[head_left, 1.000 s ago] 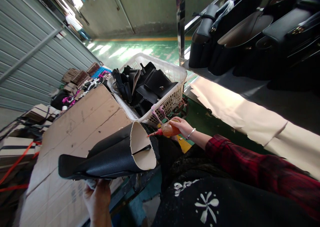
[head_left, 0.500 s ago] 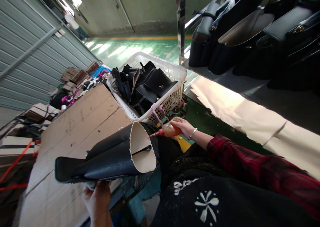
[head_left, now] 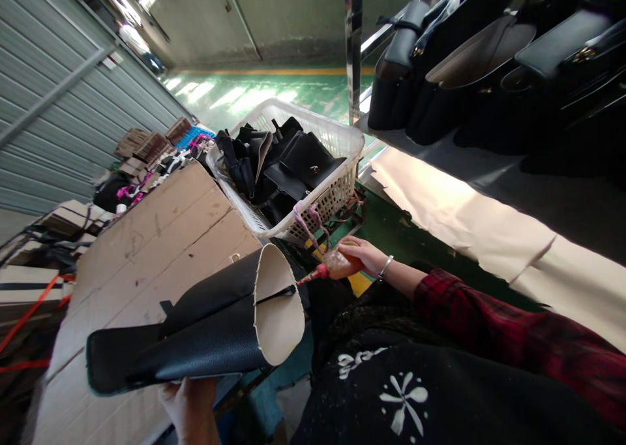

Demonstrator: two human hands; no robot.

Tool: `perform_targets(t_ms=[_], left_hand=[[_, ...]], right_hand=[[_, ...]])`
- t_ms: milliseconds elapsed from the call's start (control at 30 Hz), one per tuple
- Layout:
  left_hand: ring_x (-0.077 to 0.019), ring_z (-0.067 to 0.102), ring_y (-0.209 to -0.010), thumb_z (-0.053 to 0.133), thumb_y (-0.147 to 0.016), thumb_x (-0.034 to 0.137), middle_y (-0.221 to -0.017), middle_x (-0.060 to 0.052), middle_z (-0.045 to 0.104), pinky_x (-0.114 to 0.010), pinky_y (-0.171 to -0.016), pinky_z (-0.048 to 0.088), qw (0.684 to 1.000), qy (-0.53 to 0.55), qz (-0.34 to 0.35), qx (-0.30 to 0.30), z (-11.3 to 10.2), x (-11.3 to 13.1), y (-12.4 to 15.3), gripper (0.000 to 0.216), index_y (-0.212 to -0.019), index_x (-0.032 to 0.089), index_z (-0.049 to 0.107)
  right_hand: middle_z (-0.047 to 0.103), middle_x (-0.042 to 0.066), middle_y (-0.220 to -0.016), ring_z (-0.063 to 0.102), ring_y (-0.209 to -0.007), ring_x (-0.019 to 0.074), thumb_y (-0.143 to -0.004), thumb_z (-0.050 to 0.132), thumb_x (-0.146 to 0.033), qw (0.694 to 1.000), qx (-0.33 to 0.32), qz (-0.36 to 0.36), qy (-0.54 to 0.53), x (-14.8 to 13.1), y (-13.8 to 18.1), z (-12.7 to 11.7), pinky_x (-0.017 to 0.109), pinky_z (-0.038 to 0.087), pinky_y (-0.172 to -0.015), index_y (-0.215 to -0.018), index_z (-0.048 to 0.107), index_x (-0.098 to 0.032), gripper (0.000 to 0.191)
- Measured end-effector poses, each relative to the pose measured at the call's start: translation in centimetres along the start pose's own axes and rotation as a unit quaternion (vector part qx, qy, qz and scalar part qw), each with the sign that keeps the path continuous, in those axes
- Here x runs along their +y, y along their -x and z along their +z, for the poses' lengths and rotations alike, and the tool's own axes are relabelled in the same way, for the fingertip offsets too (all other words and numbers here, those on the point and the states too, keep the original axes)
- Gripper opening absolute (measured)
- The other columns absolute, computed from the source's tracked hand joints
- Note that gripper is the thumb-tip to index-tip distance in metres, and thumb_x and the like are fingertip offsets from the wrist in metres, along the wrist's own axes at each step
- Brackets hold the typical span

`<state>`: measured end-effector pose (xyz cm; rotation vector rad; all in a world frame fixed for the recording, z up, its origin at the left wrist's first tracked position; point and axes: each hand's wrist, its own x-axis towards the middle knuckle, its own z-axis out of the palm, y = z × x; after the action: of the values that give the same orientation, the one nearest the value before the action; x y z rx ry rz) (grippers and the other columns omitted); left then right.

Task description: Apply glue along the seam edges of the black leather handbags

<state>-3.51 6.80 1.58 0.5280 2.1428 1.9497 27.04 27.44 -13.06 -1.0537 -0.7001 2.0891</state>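
Note:
My left hand (head_left: 190,402) grips a black leather bag body (head_left: 205,340) from below. The bag lies on its side, its open end with a cream lining (head_left: 278,305) facing right and a long black flap stretching left. In my right hand (head_left: 362,256) is a squeeze bottle (head_left: 340,262) of amber liquid with a red nozzle. The nozzle tip is close to the upper right rim of the bag's opening; whether it touches I cannot tell. My left fingers are partly hidden under the bag.
A cardboard-covered table (head_left: 161,236) lies under the bag. Beyond it stands a white plastic basket (head_left: 337,190) of black bag pieces. Several black bags (head_left: 440,73) fill a metal rack at right, above brown paper (head_left: 469,230). A person (head_left: 134,40) is far back left.
The bag has tilted slightly, its flap end moving left and down. My right hand has shifted a little right and down with the bottle. The distant person has moved left.

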Motion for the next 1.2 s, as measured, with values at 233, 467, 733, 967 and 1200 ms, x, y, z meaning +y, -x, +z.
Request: perform_targets(t_ms=[233,467,733,967,1200], left_hand=[[-0.0157,0.051,-0.063,0.077,-0.036,0.020,-0.064,0.004,0.060,-0.039,-0.077,0.052,0.999,-0.025,-0.002,0.023,-1.2,-1.2,0.0,0.033,-0.058,0.021,0.052],[-0.0166,0.050,-0.068,0.076,-0.035,0.021,-0.064,0.005,0.057,-0.039,-0.084,0.049,0.998,-0.038,-0.014,0.051,-1.3,-1.2,0.4,0.035,-0.058,0.022,0.050],[-0.0172,0.048,-0.066,0.073,-0.038,0.023,-0.064,0.005,0.057,-0.045,-0.091,0.046,0.999,-0.029,0.008,0.033,-1.5,-1.5,0.3,0.030,-0.061,0.023,0.053],[-0.0134,0.041,-0.058,0.077,-0.039,0.028,-0.058,0.006,0.048,-0.036,-0.071,0.049,0.998,-0.039,0.033,0.031,-2.5,-2.2,0.2,0.033,-0.060,0.022,0.052],[-0.0139,0.046,-0.059,0.080,-0.034,0.021,-0.057,0.005,0.051,-0.037,-0.072,0.051,0.999,-0.021,0.000,0.045,-2.3,-2.3,0.7,0.037,-0.055,0.020,0.049]], right_hand=[[0.066,0.001,-0.075,0.060,-0.062,0.0175,-0.047,0.085,-0.053,0.999,0.041,-0.002,-0.017,-0.1,-1.2,1.4,0.029,0.047,-0.054,-0.079,0.058,-0.022,0.053],[0.063,-0.001,-0.068,0.059,-0.060,0.0161,-0.048,0.085,-0.049,0.999,0.031,0.035,0.000,0.4,-0.4,1.2,0.027,0.046,-0.052,-0.076,0.060,-0.020,0.047],[0.066,0.001,-0.070,0.061,-0.063,0.0175,-0.049,0.087,-0.047,0.999,-0.006,0.044,0.003,0.4,1.2,0.4,0.028,0.046,-0.058,-0.077,0.065,-0.019,0.045],[0.064,0.000,-0.069,0.059,-0.060,0.0163,-0.050,0.086,-0.050,0.999,0.025,0.025,-0.011,0.4,0.5,1.0,0.028,0.047,-0.053,-0.076,0.061,-0.021,0.046],[0.065,0.000,-0.069,0.060,-0.061,0.0168,-0.052,0.085,-0.047,0.999,0.011,0.043,0.003,0.7,1.7,0.6,0.029,0.047,-0.056,-0.077,0.063,-0.020,0.043]])
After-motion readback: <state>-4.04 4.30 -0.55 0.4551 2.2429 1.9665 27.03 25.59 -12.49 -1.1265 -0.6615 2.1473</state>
